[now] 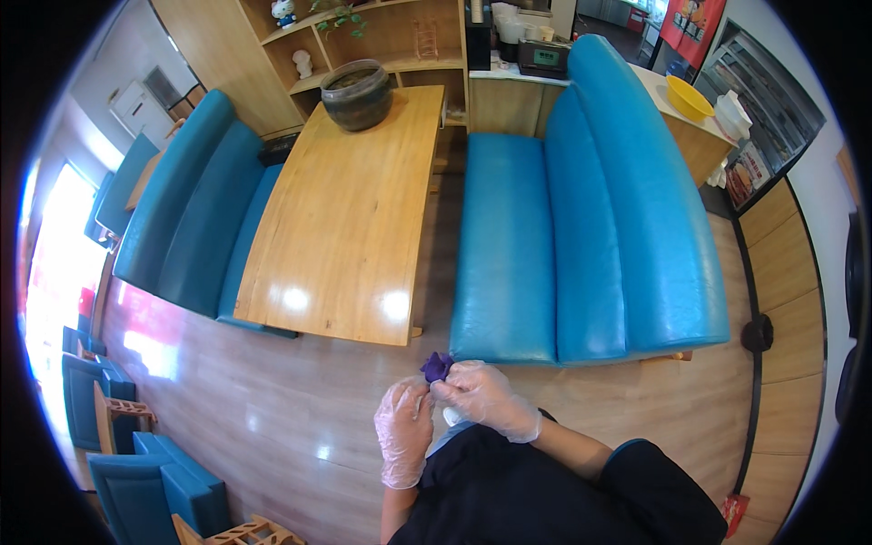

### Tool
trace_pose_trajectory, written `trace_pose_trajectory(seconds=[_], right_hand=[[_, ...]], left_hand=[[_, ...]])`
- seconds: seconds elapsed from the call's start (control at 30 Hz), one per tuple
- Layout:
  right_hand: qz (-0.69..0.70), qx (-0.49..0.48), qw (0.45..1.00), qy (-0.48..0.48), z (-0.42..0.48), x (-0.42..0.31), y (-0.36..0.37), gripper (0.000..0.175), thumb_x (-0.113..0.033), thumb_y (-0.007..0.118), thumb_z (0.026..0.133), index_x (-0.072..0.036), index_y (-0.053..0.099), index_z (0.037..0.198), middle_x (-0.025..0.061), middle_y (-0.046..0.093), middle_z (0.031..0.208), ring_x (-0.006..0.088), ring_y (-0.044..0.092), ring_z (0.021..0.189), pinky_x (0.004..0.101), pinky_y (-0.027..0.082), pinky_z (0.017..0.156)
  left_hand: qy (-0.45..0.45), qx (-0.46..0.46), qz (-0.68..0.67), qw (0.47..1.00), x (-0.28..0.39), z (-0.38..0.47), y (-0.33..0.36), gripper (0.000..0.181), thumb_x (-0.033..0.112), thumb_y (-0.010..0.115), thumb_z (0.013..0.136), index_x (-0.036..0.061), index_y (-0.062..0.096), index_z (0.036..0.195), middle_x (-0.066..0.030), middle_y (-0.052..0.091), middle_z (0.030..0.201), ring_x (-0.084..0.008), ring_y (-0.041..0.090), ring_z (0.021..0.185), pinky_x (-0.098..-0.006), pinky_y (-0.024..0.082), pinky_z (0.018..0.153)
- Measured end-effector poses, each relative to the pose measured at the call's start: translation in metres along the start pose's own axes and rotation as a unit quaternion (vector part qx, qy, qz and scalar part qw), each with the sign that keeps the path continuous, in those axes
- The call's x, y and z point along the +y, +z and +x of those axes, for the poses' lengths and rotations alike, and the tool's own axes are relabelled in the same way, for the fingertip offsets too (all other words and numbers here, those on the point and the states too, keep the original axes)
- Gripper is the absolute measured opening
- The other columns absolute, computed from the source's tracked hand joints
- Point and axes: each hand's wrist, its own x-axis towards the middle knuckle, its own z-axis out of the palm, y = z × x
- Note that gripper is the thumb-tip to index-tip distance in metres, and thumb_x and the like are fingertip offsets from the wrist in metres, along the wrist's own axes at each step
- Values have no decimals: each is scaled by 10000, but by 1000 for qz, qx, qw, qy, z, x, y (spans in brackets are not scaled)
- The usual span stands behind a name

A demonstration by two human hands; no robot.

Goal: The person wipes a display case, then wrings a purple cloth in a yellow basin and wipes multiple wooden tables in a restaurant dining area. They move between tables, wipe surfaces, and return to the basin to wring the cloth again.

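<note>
Both hands wear clear plastic gloves and meet in front of my body. Between their fingertips is a small bunched purple cloth (437, 366). My right hand (487, 398) pinches it from the right, with its fingers curled. My left hand (405, 429) meets it from the left, its fingers bent against the lower side of the bundle. Just beyond the hands is the front corner of a blue padded bench (507, 272). A wooden table (347, 218) stands ahead, to the left of that bench.
A round glass bowl (357, 95) with dark contents sits at the table's far end. Another blue bench (197, 204) flanks the table. Behind are wooden shelves (381, 44) and a counter with a yellow basin (689, 99). Blue chairs (153, 484) stand at lower left.
</note>
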Motion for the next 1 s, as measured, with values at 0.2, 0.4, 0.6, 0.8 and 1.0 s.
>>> trace_pose_trajectory(seconds=[0.2, 0.4, 0.6, 0.8, 1.0], right_hand=[[160, -23, 972, 170, -4, -5, -10, 308, -170, 728, 934, 25, 607, 729, -17, 483, 672, 71, 455, 670, 285, 396, 608], [223, -49, 947, 225, -4, -10, -20, 253, -202, 725, 939, 7, 696, 799, 3, 601, 775, 86, 550, 725, 275, 458, 660], [206, 18, 925, 318, -4, -16, -37, 245, -201, 678, 941, 7, 713, 816, 23, 642, 781, 92, 591, 812, 264, 467, 759], [146, -24, 973, 178, -7, -11, -34, 313, -257, 567, 1013, 10, 701, 919, 58, 645, 927, 134, 578, 896, 295, 460, 842], [133, -103, 959, 229, -4, -5, -14, 325, -312, 480, 1048, -22, 624, 1062, 38, 610, 1026, 155, 517, 932, 321, 425, 895]], left_hand=[[-128, -56, -194, 971, 7, 1, -11, 80, 66, 649, 924, -10, 631, 907, -70, 622, 810, -163, 571, 766, -293, 457, 727], [-205, -67, -302, 929, 9, -1, -9, 123, 87, 610, 974, -12, 611, 901, -24, 582, 797, -103, 508, 764, -270, 443, 712], [-208, -9, -406, 890, 7, -5, -14, 136, 136, 518, 1037, 26, 598, 1029, -2, 576, 931, -88, 507, 900, -252, 428, 843], [-150, -34, -442, 884, 8, -11, -17, 91, 105, 535, 1023, 24, 573, 1013, -35, 591, 1002, -134, 514, 1026, -288, 408, 965], [-34, -121, -284, 951, 8, -16, -16, 53, 14, 634, 913, 15, 585, 930, -125, 587, 990, -307, 533, 1099, -371, 393, 1026]])
